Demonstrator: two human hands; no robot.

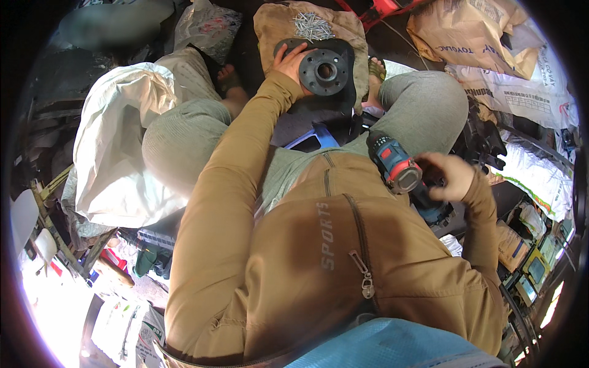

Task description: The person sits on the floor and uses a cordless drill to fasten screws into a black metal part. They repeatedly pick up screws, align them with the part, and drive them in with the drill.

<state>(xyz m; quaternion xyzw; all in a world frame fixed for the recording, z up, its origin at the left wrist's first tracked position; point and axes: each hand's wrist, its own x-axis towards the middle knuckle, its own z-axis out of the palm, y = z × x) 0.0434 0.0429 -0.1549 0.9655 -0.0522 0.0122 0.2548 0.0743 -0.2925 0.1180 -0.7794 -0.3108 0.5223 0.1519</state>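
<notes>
left hand (288, 61) lies flat on the far round metal part (325, 70), holding it steady | right hand (451, 178) grips the drill (399, 172) near the lap | screws (311, 26) piled just beyond, easy to reach

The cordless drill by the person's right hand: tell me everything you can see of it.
The cordless drill has a blue body with a red patch, a black and grey chuck end and a dark lower part. It looks like plastic and metal. It lies tilted over the right thigh, chuck pointing toward the camera. The right hand grips its handle; the bit is not visible.
</notes>
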